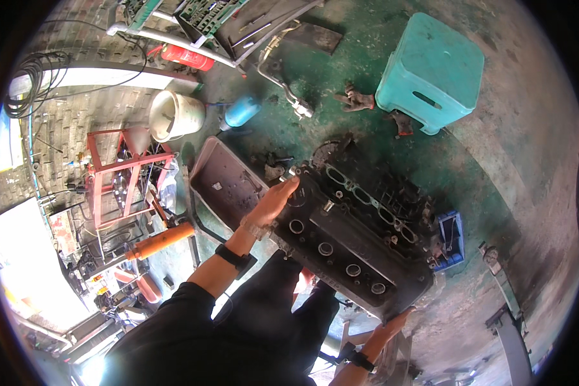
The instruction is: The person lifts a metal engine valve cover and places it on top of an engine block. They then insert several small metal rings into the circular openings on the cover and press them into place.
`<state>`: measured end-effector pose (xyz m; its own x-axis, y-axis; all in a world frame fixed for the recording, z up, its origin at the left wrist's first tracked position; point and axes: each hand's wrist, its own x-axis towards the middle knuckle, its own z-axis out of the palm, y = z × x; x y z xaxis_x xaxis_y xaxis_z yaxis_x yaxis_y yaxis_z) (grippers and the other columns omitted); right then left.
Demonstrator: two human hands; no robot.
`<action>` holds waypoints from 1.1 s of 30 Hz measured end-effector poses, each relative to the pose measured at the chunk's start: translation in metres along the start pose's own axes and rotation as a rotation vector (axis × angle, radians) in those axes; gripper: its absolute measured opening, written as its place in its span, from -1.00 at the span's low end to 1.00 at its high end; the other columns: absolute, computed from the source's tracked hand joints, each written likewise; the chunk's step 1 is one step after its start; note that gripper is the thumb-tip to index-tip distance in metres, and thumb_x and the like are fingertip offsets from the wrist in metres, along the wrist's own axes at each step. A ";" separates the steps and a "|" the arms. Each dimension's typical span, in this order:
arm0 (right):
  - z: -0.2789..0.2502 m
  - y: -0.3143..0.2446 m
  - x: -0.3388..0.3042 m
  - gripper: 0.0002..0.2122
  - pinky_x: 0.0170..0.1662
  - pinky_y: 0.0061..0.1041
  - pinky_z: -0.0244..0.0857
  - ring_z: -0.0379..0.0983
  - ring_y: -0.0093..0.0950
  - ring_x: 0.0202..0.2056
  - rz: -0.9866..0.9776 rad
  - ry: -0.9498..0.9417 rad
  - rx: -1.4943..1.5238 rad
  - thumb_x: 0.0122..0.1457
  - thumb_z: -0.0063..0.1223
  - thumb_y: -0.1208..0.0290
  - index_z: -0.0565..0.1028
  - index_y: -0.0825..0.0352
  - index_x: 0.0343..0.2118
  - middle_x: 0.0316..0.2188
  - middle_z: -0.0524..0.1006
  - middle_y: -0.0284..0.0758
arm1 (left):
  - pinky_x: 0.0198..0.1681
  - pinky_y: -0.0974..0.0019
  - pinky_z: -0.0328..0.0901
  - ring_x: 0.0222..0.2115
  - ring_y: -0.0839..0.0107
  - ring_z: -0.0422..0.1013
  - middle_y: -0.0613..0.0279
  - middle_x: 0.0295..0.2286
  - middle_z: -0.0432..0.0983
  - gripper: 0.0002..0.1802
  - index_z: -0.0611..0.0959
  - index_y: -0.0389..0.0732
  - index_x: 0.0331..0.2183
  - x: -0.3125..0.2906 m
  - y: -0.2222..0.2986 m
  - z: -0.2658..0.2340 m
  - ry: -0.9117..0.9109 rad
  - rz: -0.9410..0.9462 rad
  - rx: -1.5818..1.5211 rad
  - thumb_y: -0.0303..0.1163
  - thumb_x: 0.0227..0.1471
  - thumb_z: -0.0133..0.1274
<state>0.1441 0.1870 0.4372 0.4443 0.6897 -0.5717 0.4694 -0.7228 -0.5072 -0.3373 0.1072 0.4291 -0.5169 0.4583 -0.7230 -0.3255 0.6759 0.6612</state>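
A black engine valve cover (338, 239) with a row of several round holes lies over an engine (392, 193) in front of me. My left hand (278, 201) grips the cover's left end, fingers pressed together along its edge. At the opposite, near right end, my right hand (392, 325) holds the cover's corner, its fingertips partly hidden by the rim. Several oval intake ports (360, 195) show along the engine's far side. Whether the cover is lifted off the engine cannot be made out.
Left of the engine lies a brownish tray (228, 183). A blue basket (452, 239) stands at its right. Farther off are a turquoise stool (436, 67), work gloves (356, 99), a whitish bucket (176, 116) and a blue bottle (242, 111). An orange cylinder (164, 241) and red frame (125, 170) stand left.
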 end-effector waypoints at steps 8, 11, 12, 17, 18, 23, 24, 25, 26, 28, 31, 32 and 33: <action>-0.004 -0.015 0.003 -0.22 0.14 -0.18 0.26 0.45 -0.15 -0.01 0.178 -0.033 0.166 0.32 -0.23 -0.26 0.42 0.53 0.15 0.06 0.50 -0.05 | -0.36 0.40 0.13 -0.45 0.59 0.16 0.46 -0.50 0.25 -0.27 0.59 -0.43 -0.06 -0.006 -0.010 -0.001 -0.028 -0.011 -0.044 0.17 0.29 -0.09; -0.002 -0.017 0.002 -0.24 0.14 -0.18 0.27 0.44 -0.16 0.01 0.178 -0.037 0.227 0.32 -0.23 -0.25 0.42 0.53 0.15 0.07 0.49 -0.05 | -0.28 0.40 0.21 -0.39 0.57 0.25 0.41 -0.46 0.37 -0.26 0.58 -0.45 -0.03 -0.006 -0.011 -0.001 -0.033 0.051 -0.039 0.16 0.30 -0.10; -0.001 -0.018 0.002 -0.24 0.14 -0.18 0.27 0.44 -0.15 0.01 0.196 -0.028 0.222 0.32 -0.23 -0.24 0.42 0.52 0.15 0.07 0.49 -0.05 | -0.22 0.39 0.22 -0.34 0.55 0.27 0.37 -0.41 0.40 -0.26 0.57 -0.45 -0.02 -0.006 -0.009 -0.001 -0.016 0.050 -0.025 0.16 0.30 -0.10; 0.001 -0.020 -0.001 -0.25 0.13 -0.16 0.28 0.44 -0.15 0.00 0.223 0.019 0.168 0.33 -0.22 -0.23 0.41 0.52 0.15 0.08 0.47 -0.04 | 0.07 0.35 0.22 -0.10 0.46 0.35 0.20 -0.16 0.53 -0.24 0.53 -0.48 0.05 -0.010 0.001 0.001 -0.016 0.039 -0.058 0.13 0.31 -0.10; 0.001 -0.019 -0.002 -0.25 0.13 -0.17 0.28 0.44 -0.15 0.01 0.195 0.013 0.168 0.33 -0.21 -0.23 0.41 0.52 0.15 0.07 0.47 -0.04 | 0.06 0.36 0.22 -0.10 0.46 0.36 0.20 -0.16 0.54 -0.25 0.53 -0.48 0.05 -0.010 0.002 0.001 -0.012 0.041 -0.045 0.13 0.31 -0.10; 0.002 -0.008 -0.003 -0.26 0.13 -0.18 0.28 0.44 -0.16 0.01 0.052 0.000 0.110 0.32 -0.21 -0.23 0.41 0.53 0.14 0.07 0.48 -0.05 | 0.09 0.36 0.23 -0.05 0.44 0.37 0.16 -0.09 0.55 -0.23 0.53 -0.49 0.06 -0.002 0.001 -0.004 -0.071 0.010 -0.036 0.13 0.30 -0.09; 0.001 -0.006 -0.003 -0.25 0.13 -0.18 0.28 0.44 -0.16 0.01 0.062 -0.011 0.135 0.32 -0.20 -0.23 0.42 0.53 0.14 0.06 0.48 -0.05 | 0.09 0.36 0.23 -0.04 0.44 0.37 0.15 -0.08 0.55 -0.23 0.52 -0.49 0.06 -0.001 0.000 -0.004 -0.061 0.017 -0.047 0.14 0.30 -0.09; 0.000 -0.004 -0.003 -0.25 0.13 -0.18 0.29 0.44 -0.16 0.00 0.064 -0.016 0.135 0.32 -0.20 -0.23 0.42 0.53 0.14 0.06 0.48 -0.05 | 0.10 0.36 0.23 -0.03 0.43 0.38 0.15 -0.07 0.55 -0.22 0.52 -0.49 0.07 0.002 -0.001 -0.002 -0.050 0.024 -0.058 0.14 0.30 -0.09; 0.000 -0.003 -0.003 -0.25 0.13 -0.18 0.29 0.44 -0.16 0.01 0.047 -0.020 0.103 0.32 -0.20 -0.23 0.42 0.53 0.14 0.06 0.48 -0.06 | 0.10 0.36 0.23 -0.02 0.43 0.38 0.15 -0.07 0.54 -0.22 0.51 -0.49 0.08 0.003 -0.002 -0.001 -0.039 0.031 -0.070 0.14 0.30 -0.08; -0.001 -0.002 -0.002 -0.25 0.13 -0.19 0.29 0.44 -0.17 0.01 0.098 -0.008 0.079 0.32 -0.20 -0.23 0.42 0.53 0.14 0.07 0.48 -0.06 | 0.11 0.35 0.22 -0.01 0.41 0.38 0.12 -0.04 0.53 -0.20 0.49 -0.49 0.10 0.006 -0.004 -0.001 -0.045 0.005 -0.081 0.15 0.29 -0.08; 0.000 0.002 0.001 -0.25 0.11 -0.18 0.31 0.46 -0.17 -0.01 0.080 -0.006 0.068 0.33 -0.22 -0.23 0.42 0.52 0.14 0.04 0.50 -0.06 | 0.14 0.32 0.22 0.01 0.37 0.38 0.07 -0.01 0.52 -0.24 0.48 -0.49 0.11 0.008 -0.010 -0.001 -0.035 -0.034 -0.054 0.11 0.32 -0.10; 0.002 0.004 0.005 -0.26 0.08 -0.17 0.33 0.48 -0.17 -0.04 0.066 0.022 0.046 0.33 -0.23 -0.24 0.43 0.51 0.14 0.02 0.52 -0.06 | 0.14 0.31 0.22 0.02 0.36 0.38 0.05 0.00 0.52 -0.25 0.48 -0.49 0.11 0.009 -0.013 -0.002 -0.032 -0.004 -0.040 0.09 0.33 -0.11; 0.003 0.007 0.007 -0.26 0.06 -0.16 0.34 0.49 -0.18 -0.06 0.125 -0.036 0.105 0.33 -0.24 -0.24 0.43 0.50 0.13 0.00 0.53 -0.06 | 0.15 0.30 0.22 0.03 0.35 0.38 0.04 0.01 0.52 -0.29 0.48 -0.49 0.10 0.009 -0.015 -0.003 -0.008 0.210 0.050 0.05 0.35 -0.13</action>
<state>0.1480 0.1866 0.4283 0.4655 0.5938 -0.6562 0.3293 -0.8045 -0.4944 -0.3396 0.0990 0.4138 -0.5625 0.5966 -0.5723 -0.1717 0.5928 0.7868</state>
